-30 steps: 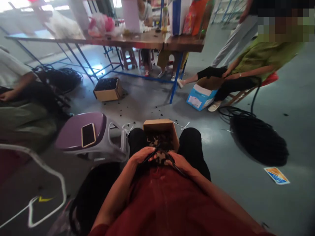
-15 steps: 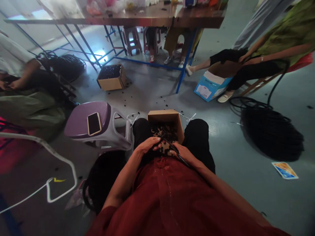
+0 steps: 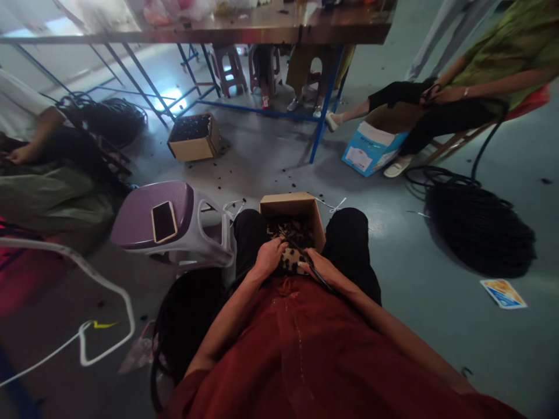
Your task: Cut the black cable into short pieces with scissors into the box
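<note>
Between my knees, a cardboard box (image 3: 288,201) holds many small black pieces. Over it slants a thin black cord (image 3: 300,249), which runs back under my right wrist. My right hand (image 3: 321,267) is closed around its nearer part, the thumb towards the box. My left hand (image 3: 269,257) has its fingers curled in a pinch at the cord's far end; the exact grip is partly hidden. A dark coil (image 3: 187,320) lies on the floor by my left leg.
A purple stool (image 3: 144,206) with a phone (image 3: 164,222) stands left. On the right floor lie a black coil (image 3: 480,227) and a printed card (image 3: 503,294). Ahead are a long table (image 3: 262,32), a box of black pieces (image 3: 194,148) and a seated person with a blue box (image 3: 367,154).
My left hand has turned so its back faces up and its fingers curl over more. My right hand stays on the cord. The whole view has shifted slightly.
</note>
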A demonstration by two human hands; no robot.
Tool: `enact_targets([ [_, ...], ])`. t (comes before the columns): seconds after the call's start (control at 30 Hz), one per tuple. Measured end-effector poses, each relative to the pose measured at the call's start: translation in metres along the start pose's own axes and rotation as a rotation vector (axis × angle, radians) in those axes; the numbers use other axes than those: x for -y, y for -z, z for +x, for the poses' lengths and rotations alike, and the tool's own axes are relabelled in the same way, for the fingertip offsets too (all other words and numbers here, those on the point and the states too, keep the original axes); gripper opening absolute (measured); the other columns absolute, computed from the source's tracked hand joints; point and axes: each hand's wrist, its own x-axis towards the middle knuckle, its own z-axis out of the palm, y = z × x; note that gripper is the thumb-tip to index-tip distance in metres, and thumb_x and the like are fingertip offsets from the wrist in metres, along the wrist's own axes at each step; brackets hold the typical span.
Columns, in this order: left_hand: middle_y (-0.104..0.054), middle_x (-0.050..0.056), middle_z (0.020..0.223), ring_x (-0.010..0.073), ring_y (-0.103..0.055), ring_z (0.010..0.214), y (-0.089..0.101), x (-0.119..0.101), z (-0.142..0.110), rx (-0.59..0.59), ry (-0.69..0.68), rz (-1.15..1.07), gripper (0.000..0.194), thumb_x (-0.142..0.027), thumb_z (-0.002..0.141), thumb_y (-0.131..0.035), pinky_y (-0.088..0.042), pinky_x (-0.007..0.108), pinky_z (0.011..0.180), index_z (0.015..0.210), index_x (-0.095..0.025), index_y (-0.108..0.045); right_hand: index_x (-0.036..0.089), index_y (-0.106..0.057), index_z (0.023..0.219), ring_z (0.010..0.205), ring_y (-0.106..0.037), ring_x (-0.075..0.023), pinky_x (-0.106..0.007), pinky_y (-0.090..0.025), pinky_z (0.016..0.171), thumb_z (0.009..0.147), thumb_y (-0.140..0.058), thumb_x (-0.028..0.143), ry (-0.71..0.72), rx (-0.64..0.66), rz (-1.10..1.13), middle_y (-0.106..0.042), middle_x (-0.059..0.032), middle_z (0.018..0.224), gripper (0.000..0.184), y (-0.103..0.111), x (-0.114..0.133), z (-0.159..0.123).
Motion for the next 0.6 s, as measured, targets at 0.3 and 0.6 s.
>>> enact_targets([
  [0.3,-0.065,0.003,0.080,0.0128,-0.057,0.072,0.001,0.001,-0.003,0.019,0.029,-0.111,0.029,-0.032,0.086,-0.039,-0.041,0.022,0.068,0.096,-0.015,-0.061,0.018,-0.049,0.107,0.085,-0.057,-0.0192,-0.027,-0.039,0.072,0.082,-0.047,0.039,-0.018,0.009,-0.054,-0.061,-0.0089,0.096,0.033,0.004,0.004,-0.004],
  [0.6,-0.059,0.000,0.068,0.0079,-0.045,0.050,-0.003,0.010,0.005,0.168,0.118,-0.398,0.035,-0.039,0.081,-0.041,-0.036,0.020,0.052,0.096,-0.012,-0.058,0.019,-0.049,0.108,0.082,-0.059,-0.0196,-0.025,-0.038,0.068,0.084,-0.043,0.042,-0.076,0.026,-0.106,-0.062,-0.0086,0.092,0.034,0.004,0.006,-0.006],
])
